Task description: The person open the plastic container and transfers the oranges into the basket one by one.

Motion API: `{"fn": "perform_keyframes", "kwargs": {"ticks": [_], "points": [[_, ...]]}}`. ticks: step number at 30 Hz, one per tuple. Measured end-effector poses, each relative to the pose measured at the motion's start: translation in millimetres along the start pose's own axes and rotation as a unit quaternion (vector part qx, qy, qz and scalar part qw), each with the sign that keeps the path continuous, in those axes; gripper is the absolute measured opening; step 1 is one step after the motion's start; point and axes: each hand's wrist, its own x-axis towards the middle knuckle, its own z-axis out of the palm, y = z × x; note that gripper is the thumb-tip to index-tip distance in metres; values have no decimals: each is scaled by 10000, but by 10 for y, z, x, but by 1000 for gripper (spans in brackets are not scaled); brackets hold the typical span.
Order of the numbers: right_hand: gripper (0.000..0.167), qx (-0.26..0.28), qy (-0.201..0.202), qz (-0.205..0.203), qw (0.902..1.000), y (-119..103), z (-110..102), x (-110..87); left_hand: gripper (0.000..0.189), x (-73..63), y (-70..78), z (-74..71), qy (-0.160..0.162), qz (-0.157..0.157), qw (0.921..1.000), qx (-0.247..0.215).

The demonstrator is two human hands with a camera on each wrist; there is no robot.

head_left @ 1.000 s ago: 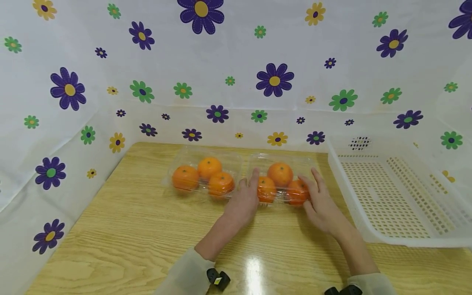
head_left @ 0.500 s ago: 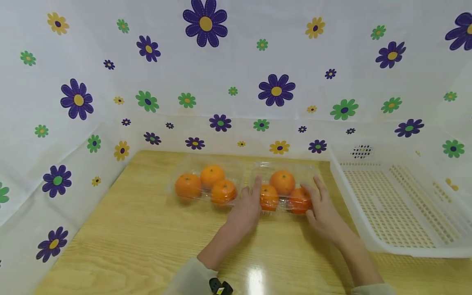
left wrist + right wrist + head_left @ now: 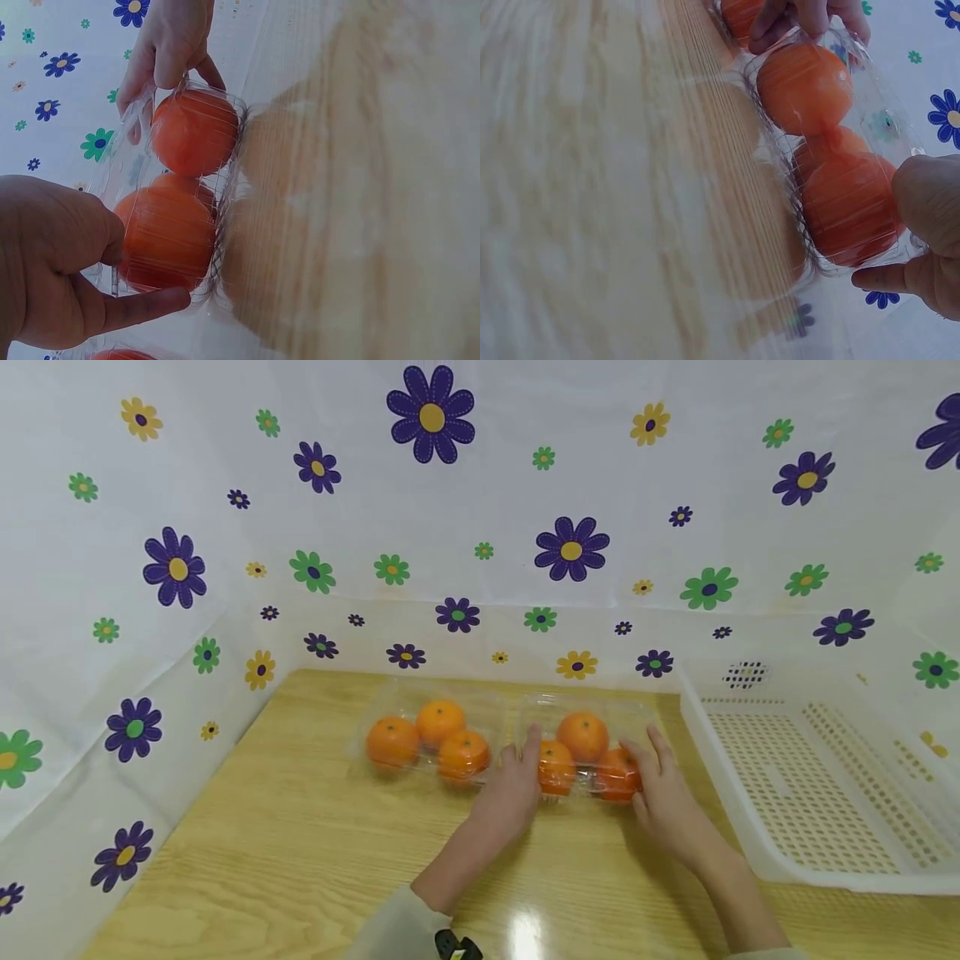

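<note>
Both my hands hold the short sides of a clear plastic clamshell box [image 3: 587, 768] with three mandarins in it. My left hand [image 3: 512, 793] grips its left side, and my right hand [image 3: 670, 806] grips its right side. In the wrist views, clear plastic covers the front of the fruit, and a mandarin [image 3: 166, 240] shows beside my left fingers. Another mandarin [image 3: 853, 214] is by my right thumb. The box sits upright on the table. Close on the left stands a second clear clamshell box [image 3: 424, 762], also with three mandarins.
A white perforated plastic basket [image 3: 798, 793] stands on the right side of the wooden table [image 3: 300, 852]. Behind and to the left hangs a white flower-patterned cloth [image 3: 495, 502].
The head view has shifted, so the whole scene sits lower and farther right in it. Both hands stay on the sides of the right box, which has not visibly moved on the table.
</note>
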Motion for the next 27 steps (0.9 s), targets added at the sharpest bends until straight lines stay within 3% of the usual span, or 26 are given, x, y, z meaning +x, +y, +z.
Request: {"fn": "perform_keyframes", "kwargs": {"ticks": [9, 18, 24, 27], "points": [[61, -163, 125, -26, 9998, -5, 20, -20, 67, -24, 12, -13, 74, 136, 9998, 146], [61, -74, 22, 105, 9999, 17, -25, -45, 73, -20, 71, -21, -403, -179, 9984, -366], [58, -15, 226, 7, 9997, 22, 0, -41, 69, -28, 47, -3, 63, 137, 9995, 295], [58, 44, 190, 80, 9998, 25, -11, -50, 70, -30, 56, -7, 68, 174, 9995, 259]]}}
